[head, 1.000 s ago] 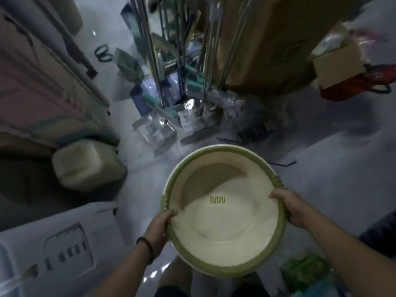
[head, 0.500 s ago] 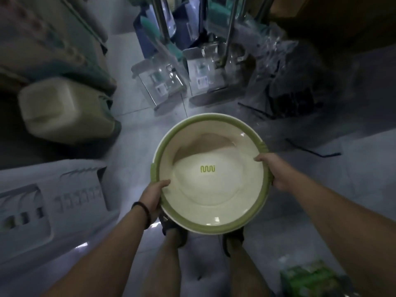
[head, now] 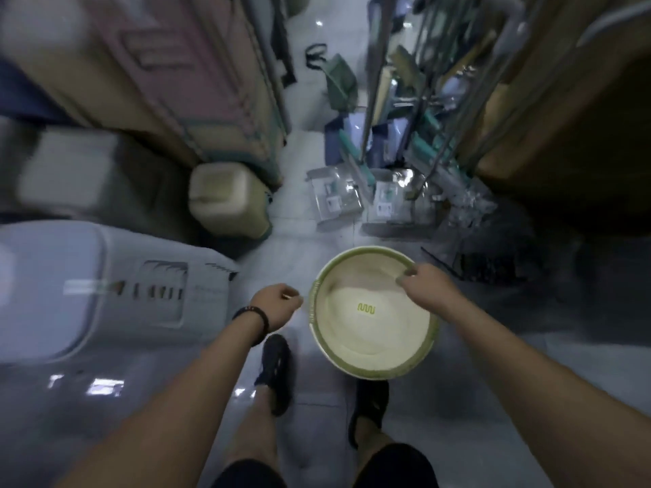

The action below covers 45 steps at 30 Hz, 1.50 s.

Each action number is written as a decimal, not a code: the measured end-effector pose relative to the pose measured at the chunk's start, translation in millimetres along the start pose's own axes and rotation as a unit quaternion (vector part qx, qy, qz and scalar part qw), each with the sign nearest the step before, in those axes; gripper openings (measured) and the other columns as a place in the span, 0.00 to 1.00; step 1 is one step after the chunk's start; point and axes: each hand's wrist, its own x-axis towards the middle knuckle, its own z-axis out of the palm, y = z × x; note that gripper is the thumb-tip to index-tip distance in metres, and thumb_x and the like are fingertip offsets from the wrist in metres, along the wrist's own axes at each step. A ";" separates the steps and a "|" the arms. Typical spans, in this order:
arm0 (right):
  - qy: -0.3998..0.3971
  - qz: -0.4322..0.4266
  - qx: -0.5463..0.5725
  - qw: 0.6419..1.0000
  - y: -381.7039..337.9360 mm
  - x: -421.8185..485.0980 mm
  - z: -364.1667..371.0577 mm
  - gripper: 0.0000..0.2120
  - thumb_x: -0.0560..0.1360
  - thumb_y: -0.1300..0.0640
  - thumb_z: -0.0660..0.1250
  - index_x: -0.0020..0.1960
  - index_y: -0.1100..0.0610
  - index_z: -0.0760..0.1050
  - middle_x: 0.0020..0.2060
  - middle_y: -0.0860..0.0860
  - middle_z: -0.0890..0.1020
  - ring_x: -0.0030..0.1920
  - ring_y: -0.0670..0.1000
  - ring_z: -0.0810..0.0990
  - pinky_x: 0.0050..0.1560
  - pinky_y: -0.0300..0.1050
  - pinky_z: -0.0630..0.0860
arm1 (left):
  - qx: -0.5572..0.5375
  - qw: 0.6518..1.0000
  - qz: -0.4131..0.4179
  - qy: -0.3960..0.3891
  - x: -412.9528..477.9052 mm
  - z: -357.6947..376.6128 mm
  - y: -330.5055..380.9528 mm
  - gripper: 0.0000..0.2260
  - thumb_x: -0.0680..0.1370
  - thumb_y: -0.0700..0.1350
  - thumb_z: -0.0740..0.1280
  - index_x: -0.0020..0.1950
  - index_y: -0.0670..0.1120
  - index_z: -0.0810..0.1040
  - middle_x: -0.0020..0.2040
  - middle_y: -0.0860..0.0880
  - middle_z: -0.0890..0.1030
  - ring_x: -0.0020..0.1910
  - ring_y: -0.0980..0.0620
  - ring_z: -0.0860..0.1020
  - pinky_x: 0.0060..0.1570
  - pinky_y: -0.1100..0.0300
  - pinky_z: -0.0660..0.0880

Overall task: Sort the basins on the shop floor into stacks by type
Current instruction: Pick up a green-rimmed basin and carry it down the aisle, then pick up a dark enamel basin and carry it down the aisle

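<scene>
A round cream basin with a green rim (head: 370, 332) and a small green squiggle mark inside is low over the floor, just ahead of my feet. My right hand (head: 424, 285) grips its far right rim from above. My left hand (head: 278, 306), with a dark band on the wrist, is off the basin, a little to the left of its rim, fingers curled and holding nothing.
A large white plastic crate (head: 116, 290) lies on the left. A cream jerrycan (head: 227, 200) stands behind it by stacked cartons (head: 183, 82). Metal poles and packaged mop heads (head: 384, 191) crowd the floor ahead. My black shoes (head: 276, 371) are below the basin.
The basin has gone down toward the floor and to the right. My left hand has let go of the rim; the right hand still holds it. The view has tilted up.
</scene>
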 end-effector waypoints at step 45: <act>-0.188 -0.613 -0.372 0.671 -1138.9 -498.9 808.6 0.23 0.82 0.41 0.66 0.71 0.54 0.76 0.61 0.54 0.81 0.59 0.54 0.80 0.57 0.45 0.75 | -0.225 0.859 -0.180 0.422 -295.2 -900.4 -820.8 0.09 0.79 0.53 0.68 0.56 0.52 0.83 0.50 0.53 0.84 0.51 0.52 0.82 0.52 0.61 0.78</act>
